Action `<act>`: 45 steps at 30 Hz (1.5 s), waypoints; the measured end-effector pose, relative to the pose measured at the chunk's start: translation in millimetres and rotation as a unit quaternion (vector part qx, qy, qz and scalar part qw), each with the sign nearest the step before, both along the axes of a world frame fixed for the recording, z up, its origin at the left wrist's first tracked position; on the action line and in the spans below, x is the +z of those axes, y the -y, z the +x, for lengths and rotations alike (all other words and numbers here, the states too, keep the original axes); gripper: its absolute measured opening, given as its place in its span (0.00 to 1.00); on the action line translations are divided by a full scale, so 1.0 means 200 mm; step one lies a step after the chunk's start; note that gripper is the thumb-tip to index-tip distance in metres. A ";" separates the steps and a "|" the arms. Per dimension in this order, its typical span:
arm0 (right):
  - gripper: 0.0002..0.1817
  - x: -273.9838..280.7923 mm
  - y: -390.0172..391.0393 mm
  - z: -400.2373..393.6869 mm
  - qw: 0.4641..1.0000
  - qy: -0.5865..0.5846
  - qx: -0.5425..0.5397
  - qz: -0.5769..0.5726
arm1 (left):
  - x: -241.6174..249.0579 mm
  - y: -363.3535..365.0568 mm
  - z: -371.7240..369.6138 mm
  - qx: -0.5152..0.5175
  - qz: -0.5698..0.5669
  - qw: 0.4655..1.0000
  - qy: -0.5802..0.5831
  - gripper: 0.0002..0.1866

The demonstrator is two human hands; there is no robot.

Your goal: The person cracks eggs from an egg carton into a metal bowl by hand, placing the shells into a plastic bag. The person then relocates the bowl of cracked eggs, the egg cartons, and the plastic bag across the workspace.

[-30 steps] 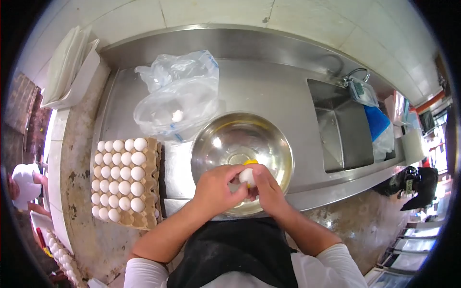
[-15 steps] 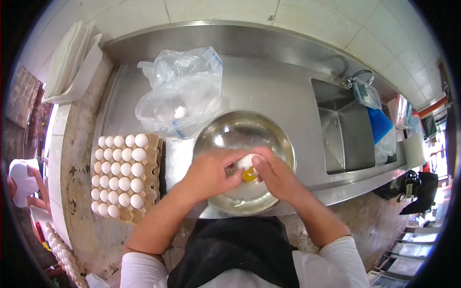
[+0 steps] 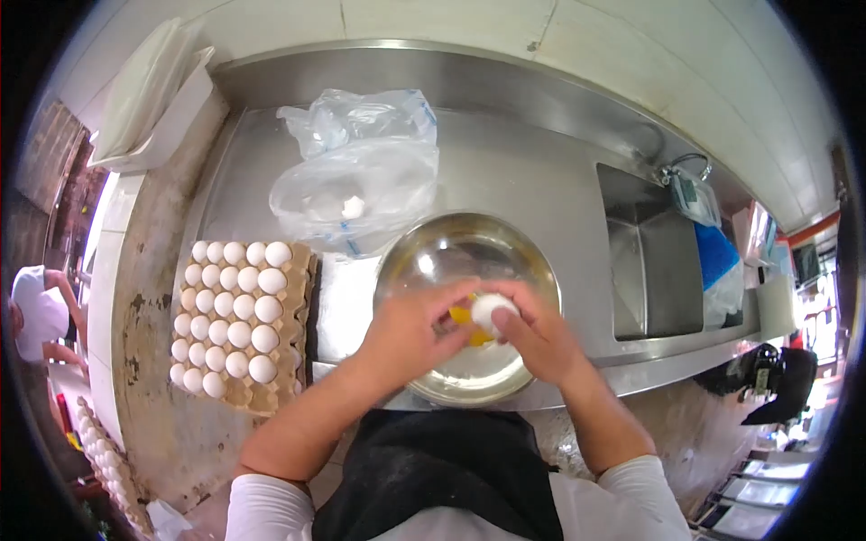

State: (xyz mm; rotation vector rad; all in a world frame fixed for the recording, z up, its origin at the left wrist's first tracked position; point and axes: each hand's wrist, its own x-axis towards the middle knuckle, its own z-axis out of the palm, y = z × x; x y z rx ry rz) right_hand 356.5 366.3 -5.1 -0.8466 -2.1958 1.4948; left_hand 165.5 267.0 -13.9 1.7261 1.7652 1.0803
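Note:
A cracked white eggshell (image 3: 493, 313) is in the fingers of my right hand (image 3: 541, 338), above a round steel bowl (image 3: 424, 248). My left hand (image 3: 408, 332) curls close beside it, its fingers closed around the other side of the broken egg; the shell there is mostly hidden. Yellow yolk (image 3: 478, 337) shows between the two hands, over the bowl. To the left, a cardboard tray (image 3: 290, 311) holds rows of whole white eggs (image 3: 244, 307).
Behind the bowl lies a clear plastic bag (image 3: 388, 176) with a piece of white shell (image 3: 353, 208) in it. A steel sink (image 3: 663, 279) with a tap (image 3: 686, 167) is at the right. Another person (image 3: 41, 311) is at far left, near more eggs (image 3: 104, 455).
The egg has opened further, with more white shell now showing in my right hand and yolk visible in two places. The view has shifted slightly.

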 end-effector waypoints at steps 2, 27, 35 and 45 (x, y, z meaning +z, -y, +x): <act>0.20 -0.09 0.05 0.02 0.959 -0.027 0.025 -0.280 | 0.02 0.08 0.04 -0.037 -0.073 0.996 0.024 0.29; 0.29 -0.08 0.18 -1.15 0.961 0.002 0.077 0.266 | 0.15 1.28 -0.70 0.294 -0.107 0.930 -0.191 0.19; 0.18 -0.16 0.89 -1.13 0.879 0.087 0.292 0.367 | 0.06 1.11 -0.77 0.183 -0.175 0.911 -0.325 0.21; 0.24 -0.16 0.87 -1.05 0.940 -0.099 0.184 0.270 | 0.12 1.06 -0.78 0.255 -0.114 0.941 -0.193 0.16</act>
